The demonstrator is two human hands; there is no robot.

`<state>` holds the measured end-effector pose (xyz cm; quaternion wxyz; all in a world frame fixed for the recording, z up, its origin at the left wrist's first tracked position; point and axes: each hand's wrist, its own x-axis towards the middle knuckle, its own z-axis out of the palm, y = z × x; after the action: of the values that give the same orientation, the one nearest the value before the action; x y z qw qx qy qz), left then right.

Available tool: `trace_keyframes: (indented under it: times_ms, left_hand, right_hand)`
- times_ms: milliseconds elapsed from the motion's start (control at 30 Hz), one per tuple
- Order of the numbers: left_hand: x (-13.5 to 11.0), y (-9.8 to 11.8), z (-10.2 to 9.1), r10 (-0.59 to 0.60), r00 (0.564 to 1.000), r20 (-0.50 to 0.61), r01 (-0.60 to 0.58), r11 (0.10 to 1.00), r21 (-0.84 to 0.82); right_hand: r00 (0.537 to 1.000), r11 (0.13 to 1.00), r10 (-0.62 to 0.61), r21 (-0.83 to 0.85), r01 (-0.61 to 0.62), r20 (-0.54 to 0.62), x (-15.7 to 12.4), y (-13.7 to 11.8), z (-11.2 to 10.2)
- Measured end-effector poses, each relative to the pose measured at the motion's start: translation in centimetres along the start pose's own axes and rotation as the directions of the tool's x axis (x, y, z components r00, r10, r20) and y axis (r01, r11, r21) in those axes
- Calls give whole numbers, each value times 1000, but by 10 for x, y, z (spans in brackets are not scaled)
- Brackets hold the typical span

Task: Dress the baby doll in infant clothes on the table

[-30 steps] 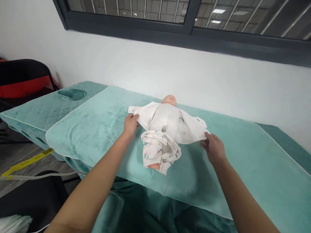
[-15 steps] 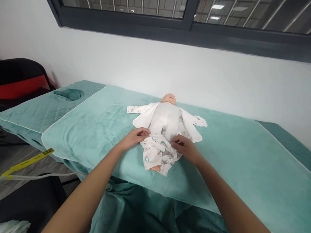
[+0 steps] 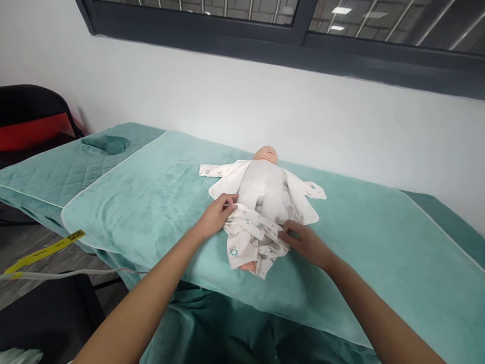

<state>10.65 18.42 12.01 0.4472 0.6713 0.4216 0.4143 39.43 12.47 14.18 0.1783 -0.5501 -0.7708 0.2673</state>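
Observation:
A baby doll (image 3: 261, 182) lies on its back on the bed, its head toward the wall. Its white patterned top (image 3: 227, 181) is spread open with both sleeves out to the sides. Bunched around the doll's legs are white printed baby trousers (image 3: 242, 242), with one foot showing at the lower end. My left hand (image 3: 217, 215) pinches the trousers' waistband at its left side. At the right side, my right hand (image 3: 303, 240) has its fingers closed on the edge of the same trousers.
A teal cover (image 3: 379, 253) is spread over the massage bed, which has a face hole (image 3: 108, 145) at the left. Chairs (image 3: 34, 119) stand to the left. A pale cable (image 3: 94, 272) with a yellow tag (image 3: 45, 253) hangs near the front edge. A wall and window run behind.
Both hands have drawn apart, stretching the trousers' waistband wider. The left side of the waistband has risen a little toward the doll's hips. The view has shifted slightly.

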Motion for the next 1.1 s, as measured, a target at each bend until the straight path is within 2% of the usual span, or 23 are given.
trace_keyframes:
  times_ms: [67, 133, 200, 267, 333, 400, 533, 600, 667, 833, 900, 1000, 1100]
  left_hand:
    - [8, 2, 5, -2, 998, -57, 3, 1000, 21]
    - [18, 4, 10, 1, 996, -89, 4, 998, 57]
    - [31, 5, 14, -1, 994, -110, 11, 997, 81]
    - [42, 4, 17, -18, 988, -152, 32, 996, 87]
    - [53, 2, 17, -45, 973, -225, 68, 993, 95]
    - [64, 0, 16, -67, 959, -277, 99, 990, 105]
    - [87, -7, 13, -73, 953, -293, 101, 991, 82]
    - [96, -13, 15, -69, 951, -302, 92, 994, 63]
    - [102, -20, 19, -56, 949, -309, 72, 997, 42]
    - [106, -35, 23, 10, 961, -278, -9, 1000, 5]
    - [109, -33, 18, 77, 970, -232, -73, 997, 28]
    - [118, -25, 8, 186, 978, -93, -177, 979, 98]
    - [131, -15, 1, 152, 988, 15, -151, 959, 239]
  right_hand:
    - [986, 998, 46, -26, -51, -157, 7, 5, -2]
    - [943, 996, 44, -60, -67, -329, 21, 9, -3]
    - [889, 995, -7, -90, -38, -458, 39, 10, -4]
    - [849, 996, -66, -92, 20, -524, 56, 9, -4]
    - [826, 998, -55, -33, 43, -561, 70, 8, -3]
    - [802, 999, 36, 53, -6, -596, 79, 8, -3]
    - [739, 984, 180, 132, -123, -649, 99, 15, -14]
    - [739, 976, 212, 175, -128, -639, 114, 19, -20]
    - [759, 962, 237, 257, -95, -607, 130, 24, -22]
    - [779, 872, 288, 489, 28, -557, 145, 37, -11]
    - [792, 885, 225, 460, 78, -567, 142, 41, -9]
    - [803, 917, 41, 342, 207, -595, 139, 45, -13]
    - [821, 913, -73, 294, 284, -566, 143, 47, -19]
